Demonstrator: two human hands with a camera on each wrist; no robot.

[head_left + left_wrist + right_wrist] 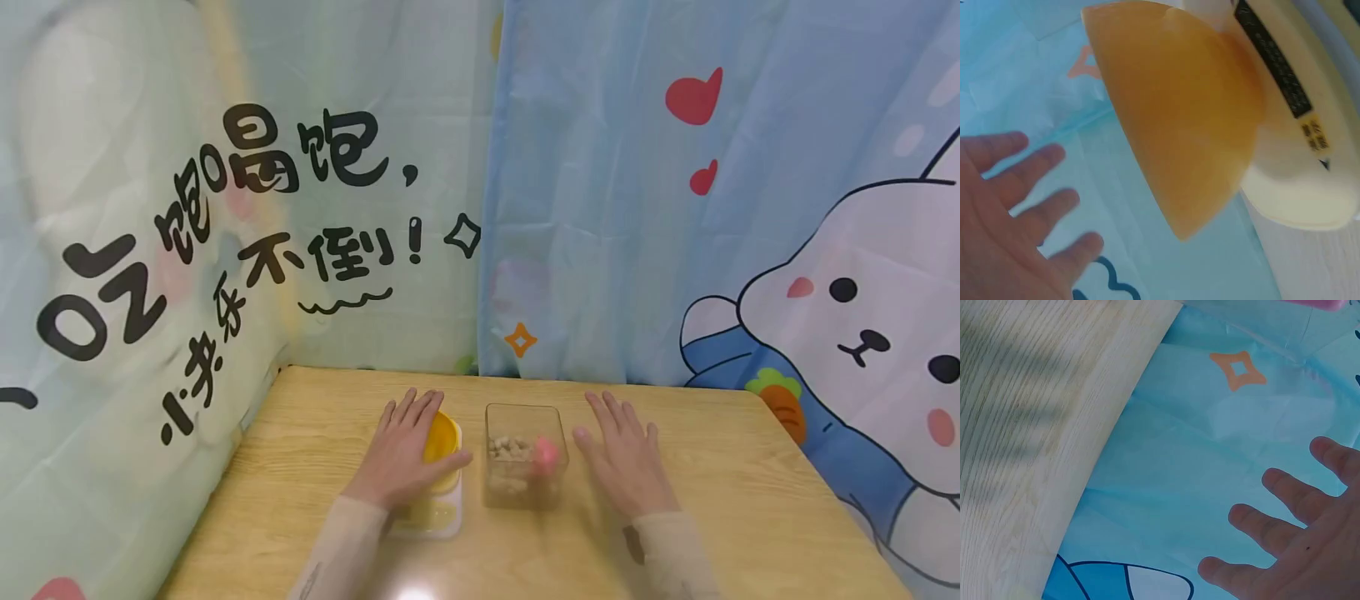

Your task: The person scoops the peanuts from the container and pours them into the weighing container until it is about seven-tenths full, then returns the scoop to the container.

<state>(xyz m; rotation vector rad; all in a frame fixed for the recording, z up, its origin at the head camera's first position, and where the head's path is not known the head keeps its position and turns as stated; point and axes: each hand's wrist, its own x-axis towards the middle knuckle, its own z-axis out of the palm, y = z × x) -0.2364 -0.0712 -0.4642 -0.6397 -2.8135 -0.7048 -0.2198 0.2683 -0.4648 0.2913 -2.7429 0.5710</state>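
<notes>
In the head view my left hand (pixel 401 458) hovers over or beside a yellow bowl (pixel 444 433), hiding part of it. The bowl sits on a white base (pixel 450 518) with a dark label visible in the left wrist view. There, the fingers of the left hand (pixel 1016 231) are spread, apart from the bowl (pixel 1179 106). A clear rectangular container (pixel 521 497) stands between the hands, with small beige pieces (pixel 510 450) and a pink object (pixel 546 457) inside. To its right is my right hand (pixel 624 458), fingers extended, holding nothing.
The wooden table (pixel 750 483) ends at a back edge against printed curtains (pixel 570 208). Another curtain (pixel 112 250) with black lettering hangs along the left side. A rabbit print covers the curtain at right.
</notes>
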